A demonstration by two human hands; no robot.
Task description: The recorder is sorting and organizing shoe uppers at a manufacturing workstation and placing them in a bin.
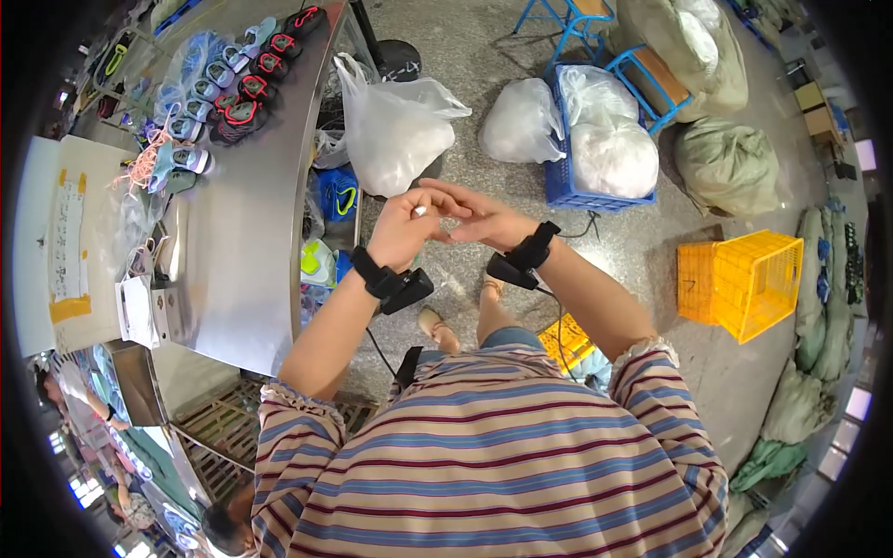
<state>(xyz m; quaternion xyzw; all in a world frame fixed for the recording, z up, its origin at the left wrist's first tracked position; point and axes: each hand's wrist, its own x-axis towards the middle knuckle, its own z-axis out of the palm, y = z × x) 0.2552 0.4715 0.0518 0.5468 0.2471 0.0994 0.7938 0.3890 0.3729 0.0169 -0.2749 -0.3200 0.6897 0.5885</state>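
Note:
Both hands meet in front of my body, above the speckled floor. My left hand [400, 231] is closed with curled fingers, and a small white bit [420, 211], too small to name, shows at them. My right hand [487, 219] has its fingers stretched toward the left one, and its fingertips overlap or touch the left fingers. Nothing shows in the right hand. Black straps with small black devices sit on both wrists. Just beyond the hands stands a translucent white plastic bag [395, 130], stuffed full.
At left is a metal table [251, 223] with rows of blue and of black-red shoes [244, 113]. Ahead right, a blue crate [605, 200] holds stuffed white bags, beside blue-framed stools [651, 79]. Yellow crates [755, 284] and large sacks [727, 167] stand at right. Other people are at lower left.

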